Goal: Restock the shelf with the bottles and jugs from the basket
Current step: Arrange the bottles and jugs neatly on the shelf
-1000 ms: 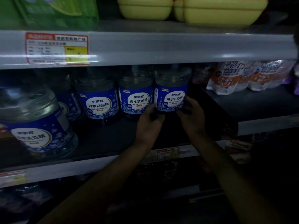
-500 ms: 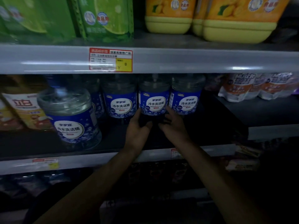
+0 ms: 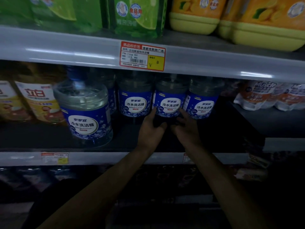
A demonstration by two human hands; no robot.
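Note:
Clear jugs with blue labels stand in a row at the back of the middle shelf [image 3: 206,144]. My left hand [image 3: 151,129] and my right hand [image 3: 187,128] flank the base of the middle jug [image 3: 170,103]. Left fingers lie straight up its left side, with the thumb across the front of its base. Spread right fingers touch its right side. The jug stands on the shelf between a left neighbour [image 3: 135,103] and a right neighbour [image 3: 203,104]. One larger-looking jug [image 3: 84,113] stands nearer the shelf's front at the left. No basket is in view.
The upper shelf edge [image 3: 66,52] with a red and yellow price tag [image 3: 142,56] runs just above the jug tops. Green packs [image 3: 132,15] and yellow jugs [image 3: 247,19] sit above. Orange-labelled bottles [image 3: 38,100] stand left, white packs [image 3: 270,96] right. The lower shelves are dark.
Both hands have moved from the rightmost jug in the row to the jug beside it on the left. My view has shifted left and upward.

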